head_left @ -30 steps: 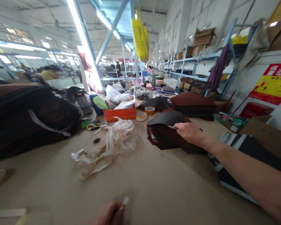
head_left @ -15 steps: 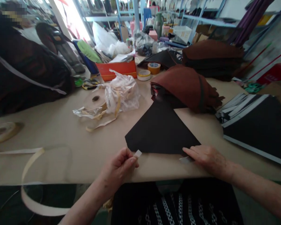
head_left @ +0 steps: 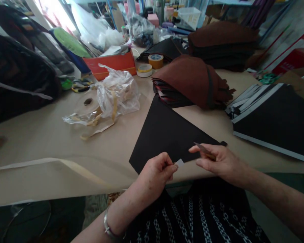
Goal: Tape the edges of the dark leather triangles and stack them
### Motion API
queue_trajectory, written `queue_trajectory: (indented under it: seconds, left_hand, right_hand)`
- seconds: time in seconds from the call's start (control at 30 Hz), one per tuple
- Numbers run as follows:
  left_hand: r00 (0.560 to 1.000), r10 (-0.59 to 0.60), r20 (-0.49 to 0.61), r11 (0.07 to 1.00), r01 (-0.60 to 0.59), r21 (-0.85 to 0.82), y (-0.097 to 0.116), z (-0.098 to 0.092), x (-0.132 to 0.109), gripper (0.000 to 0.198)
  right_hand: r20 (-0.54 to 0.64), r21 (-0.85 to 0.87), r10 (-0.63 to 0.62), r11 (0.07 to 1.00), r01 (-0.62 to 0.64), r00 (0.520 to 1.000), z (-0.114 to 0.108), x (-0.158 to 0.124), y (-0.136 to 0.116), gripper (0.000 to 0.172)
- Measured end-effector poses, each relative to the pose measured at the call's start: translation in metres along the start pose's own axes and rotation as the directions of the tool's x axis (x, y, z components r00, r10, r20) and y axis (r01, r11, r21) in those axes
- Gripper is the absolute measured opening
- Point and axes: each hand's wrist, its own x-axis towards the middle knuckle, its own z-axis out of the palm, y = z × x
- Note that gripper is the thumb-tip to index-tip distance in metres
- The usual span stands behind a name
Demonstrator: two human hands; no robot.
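Note:
My left hand (head_left: 159,172) is closed, thumb against fingers, on the end of a pale tape strip (head_left: 180,163); a small white tip sticks out past the fingers. Leftwards, the strip's cream length (head_left: 74,166) curves over the table's front edge. My right hand (head_left: 221,163) holds a thin, pointed blade (head_left: 203,148) between thumb and fingers, its tip towards the left. Its handle, if any, is hidden in the palm. Between and behind both hands lies a black, angular sheet (head_left: 164,130), flat on the table. Both hands are over its near edge.
A brown and black stack of folded pieces (head_left: 184,79) lies behind the sheet. At right are black panels with grey edging (head_left: 273,119). Left of centre sit a plastic bag (head_left: 121,92) and a tape roll (head_left: 87,102). An orange box (head_left: 111,65) stands farther back.
My left hand has moved right with the tape end. My right hand has lifted off the sheet and turned, showing the blade. The sheet has rotated slightly, and the view has shifted.

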Motion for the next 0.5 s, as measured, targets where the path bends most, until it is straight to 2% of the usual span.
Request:
queue_trajectory:
  seconds: [0.07,0.13,0.3,0.37,0.5]
  left_hand:
    - [1.0,0.019,0.002,0.999,-0.019,0.031,0.001,0.002,0.002,0.02]
    - [0.999,0.042,-0.001,0.997,-0.042,0.062,0.002,0.003,0.003,0.02]
    - [0.999,0.054,-0.006,0.993,-0.053,0.103,0.001,0.005,0.007,0.019]
    - [0.999,0.05,-0.009,0.994,-0.049,0.095,0.002,0.006,0.009,0.012]
    - [0.995,0.0,0.097,0.988,-0.015,0.156,0.006,0.006,0.014,0.019]
  right_hand:
    - [0.08,0.169,0.061,0.983,-0.074,0.995,0.009,0.005,-0.012,0.03]
    - [0.125,0.239,0.082,0.965,-0.11,0.989,0.015,0.012,-0.017,0.023]
    - [0.174,0.31,0.037,0.946,-0.09,0.984,0.021,0.024,-0.013,0.008]
    - [0.17,0.326,0.023,0.942,-0.079,0.985,0.024,0.023,-0.012,0.006]
    - [0.129,0.316,0.025,0.946,-0.065,0.991,0.023,0.015,-0.01,0.004]
